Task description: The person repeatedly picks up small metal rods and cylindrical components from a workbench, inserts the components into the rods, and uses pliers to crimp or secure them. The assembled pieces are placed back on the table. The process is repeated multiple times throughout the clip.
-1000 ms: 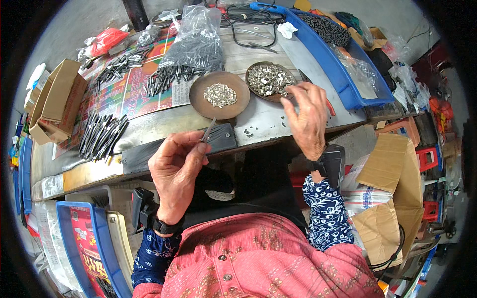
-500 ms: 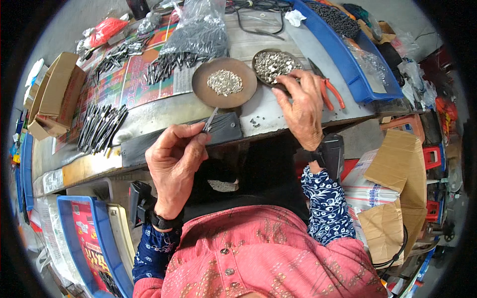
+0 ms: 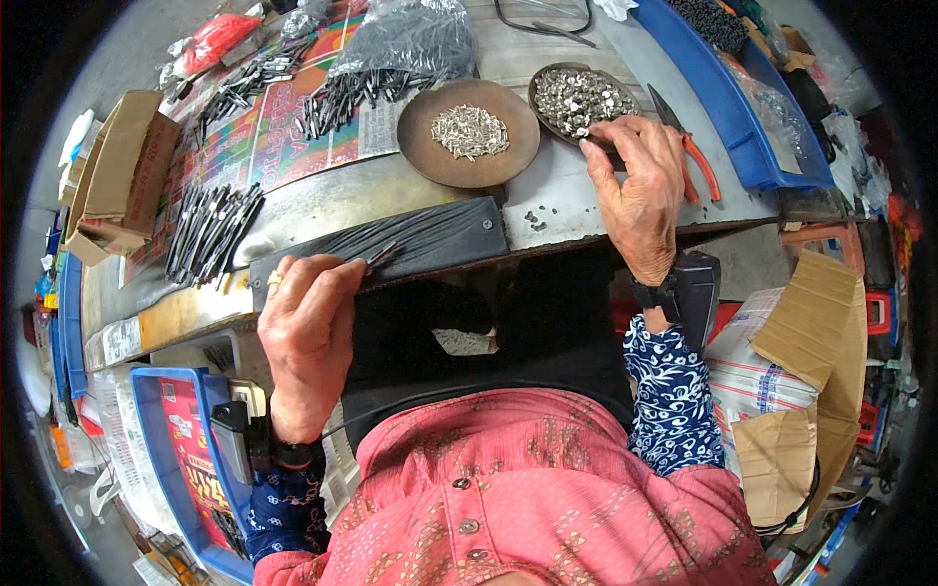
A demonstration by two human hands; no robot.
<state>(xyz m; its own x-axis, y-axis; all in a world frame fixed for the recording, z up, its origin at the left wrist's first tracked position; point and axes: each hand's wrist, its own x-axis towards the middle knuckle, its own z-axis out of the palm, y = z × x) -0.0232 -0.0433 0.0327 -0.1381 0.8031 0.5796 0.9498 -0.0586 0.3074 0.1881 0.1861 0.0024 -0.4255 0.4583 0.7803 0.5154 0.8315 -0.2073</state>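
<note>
In my left hand (image 3: 308,313), closed in a pinch, is a slim dark stick-like piece (image 3: 384,256), its tip pointing up and right over the black board (image 3: 440,230) at the table's front edge. My right hand (image 3: 640,186) is at the near rim of a dark dish (image 3: 543,119) heaped with small silver metal pieces (image 3: 581,96). Its thumb and forefinger are almost together around a small silver piece (image 3: 583,132). Left of that dish, a brown round plate (image 3: 420,161) holds a pile of thin silver pins (image 3: 471,131).
Black slim pieces (image 3: 210,234) lie bundled at left, beside an open cardboard box (image 3: 122,171). More lie by a clear plastic bag (image 3: 410,44). Red-handled pliers (image 3: 702,166) rest right of the dish, near a long blue tray (image 3: 723,98). Dark crumbs (image 3: 535,220) lie near the edge.
My left hand has drawn left and down from the plate, still pinching the slim piece. My right hand's thumb and forefinger have come together at the dish's rim. The whole view has shifted slightly.
</note>
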